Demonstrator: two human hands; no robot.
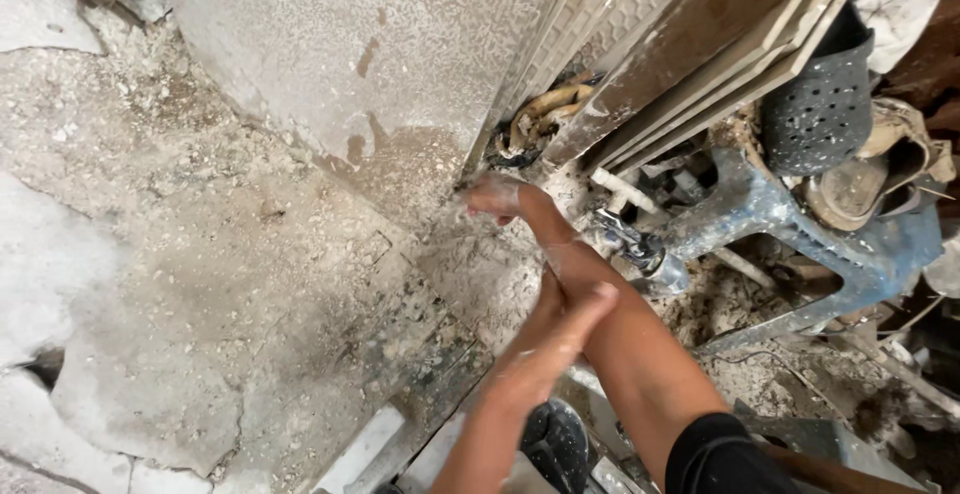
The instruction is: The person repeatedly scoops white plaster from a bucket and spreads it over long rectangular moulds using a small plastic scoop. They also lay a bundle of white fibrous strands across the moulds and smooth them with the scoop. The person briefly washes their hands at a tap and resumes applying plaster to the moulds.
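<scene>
Quick notes, head cam looking down.

Left hand (556,322) laid over the right forearm (600,314) approx mid-frame, fingers (592,304) stretched flat across the skin and pressed on it, thumb side hidden behind the arm. So: wrapped on the forearm, not hanging loose, nothing else in it.

Right hand (495,197) up at 11 o'clock from that contact spot, well ahead of the left. Fingers bent inward, wet-looking, nothing visible inside them. Can't tell if fully clenched or just cupped, angle too side-on.

Long axis of the forearm: from 5 o'clock (black sleeve (725,454), bottom edge) up to 11 o'clock, wrist end toward the wall (340,54). Left arm coming in from 6 o'clock and crossing it at a slant.

Metal tap (640,249) just beside the forearm, at 2 o'clock from the left hand, nearer to the forearm than to either palm. Touching or not: can't tell.

Other stuff around:
- blue plastic frame (800,224) at 3 o'clock, paint-spattered
- dark holed basket (825,104) at 1-2 o'clock, sat above the frame
- boards (700,44) leaning at 1 o'clock against the wall
- gritty floor (200,284) w/ damp patch, 9 o'clock side
- dark rounded thing (555,444) at 6 o'clock under the left arm, no idea what
</scene>
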